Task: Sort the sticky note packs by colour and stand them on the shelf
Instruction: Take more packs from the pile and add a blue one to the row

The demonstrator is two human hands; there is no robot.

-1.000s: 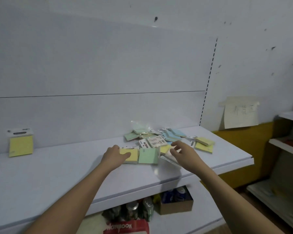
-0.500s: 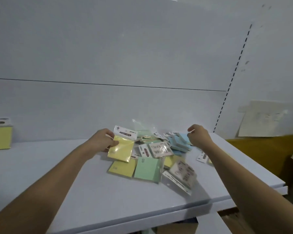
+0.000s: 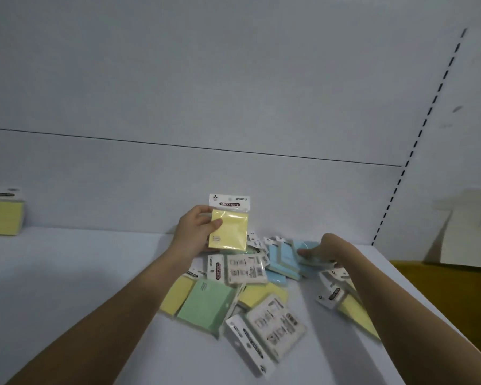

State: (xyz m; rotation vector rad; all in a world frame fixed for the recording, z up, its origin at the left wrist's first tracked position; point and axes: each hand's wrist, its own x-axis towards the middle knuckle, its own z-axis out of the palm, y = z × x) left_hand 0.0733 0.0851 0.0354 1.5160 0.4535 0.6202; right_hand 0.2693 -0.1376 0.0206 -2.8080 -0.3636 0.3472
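The left hand [image 3: 195, 234] holds a yellow sticky note pack [image 3: 228, 227] upright above the far side of the pile [image 3: 245, 284], its grip clamped on the pack's left edge, long axis vertical, white header card pointing up. The right hand [image 3: 324, 247] reaches left onto a blue pack [image 3: 303, 250] lying flat at the pile's far right; whether its grip has closed cannot be told. Another yellow pack [image 3: 3, 218] stands against the back wall at the shelf's [image 3: 67, 273] far left.

1. Dim, flat, bluish light; a faint glare spot at the top edge.
2. Soft shadows beneath the forearms.
3. Right hand [image 3: 326, 250] motion-blurred.
4. Wide-angle bending at the edges.
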